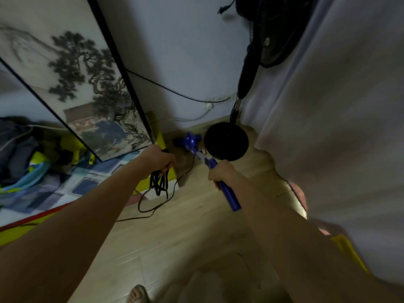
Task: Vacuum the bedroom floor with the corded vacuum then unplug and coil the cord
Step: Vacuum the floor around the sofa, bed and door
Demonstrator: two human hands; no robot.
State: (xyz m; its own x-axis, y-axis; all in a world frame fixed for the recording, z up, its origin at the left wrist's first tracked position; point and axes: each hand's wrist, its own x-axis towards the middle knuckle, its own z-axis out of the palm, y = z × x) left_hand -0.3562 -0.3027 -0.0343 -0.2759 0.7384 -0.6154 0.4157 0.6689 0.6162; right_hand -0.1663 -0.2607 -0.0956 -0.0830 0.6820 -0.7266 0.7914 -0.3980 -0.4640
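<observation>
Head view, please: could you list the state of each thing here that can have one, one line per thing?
Left hand: grips the coiled cord.
Right hand: grips the vacuum handle.
Cord: partly coiled in loops; the rest trails loose on the floor.
Vacuum: held tilted, its head down on the floor by the wall.
Standing fan: upright on its round base in the corner.
Framed painting: leaning against the wall.

Dim, bluish light is washing the room; wide-angle bending is stretching the edges, and the curtain [341,106] and forearms are blurring softly.
</observation>
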